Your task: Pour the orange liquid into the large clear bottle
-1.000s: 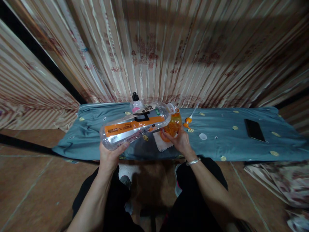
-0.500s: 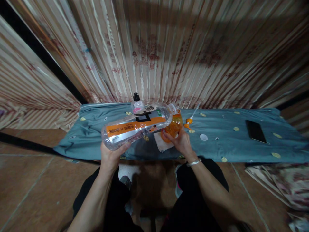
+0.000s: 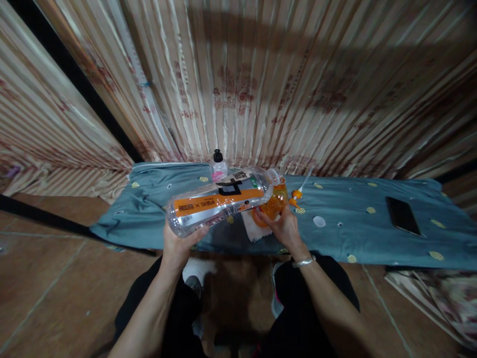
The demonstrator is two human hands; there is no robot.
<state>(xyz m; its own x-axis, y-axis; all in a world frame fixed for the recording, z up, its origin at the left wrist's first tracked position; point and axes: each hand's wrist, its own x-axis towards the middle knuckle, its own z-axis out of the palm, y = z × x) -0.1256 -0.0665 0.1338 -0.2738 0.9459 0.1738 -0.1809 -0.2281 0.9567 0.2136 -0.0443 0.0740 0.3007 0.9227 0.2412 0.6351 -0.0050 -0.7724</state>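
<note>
My left hand [image 3: 182,242] is closed around the base of a large clear plastic bottle [image 3: 219,199] with an orange and silver label. That bottle lies tilted nearly level, its open neck pointing right at the mouth of a small orange translucent bottle [image 3: 274,201]. Around the orange bottle my right hand [image 3: 285,226] is closed, keeping it slightly tilted over a white cloth or tissue [image 3: 255,229]. Just right of it lies an orange pump head [image 3: 296,195] with a clear tube. Whether liquid is flowing I cannot tell.
A small clear bottle with a black cap [image 3: 219,166] stands behind the large one. On the blue-green cloth-covered table [image 3: 354,233] are a white round disc [image 3: 319,221] and a black phone [image 3: 402,215]. A striped curtain [image 3: 242,89] hangs behind; a dark pole [image 3: 85,79] slants at left.
The whole view has shifted, so everything sits slightly lower and further right. Both hands keep their holds, and the two bottles stay mouth to mouth.
</note>
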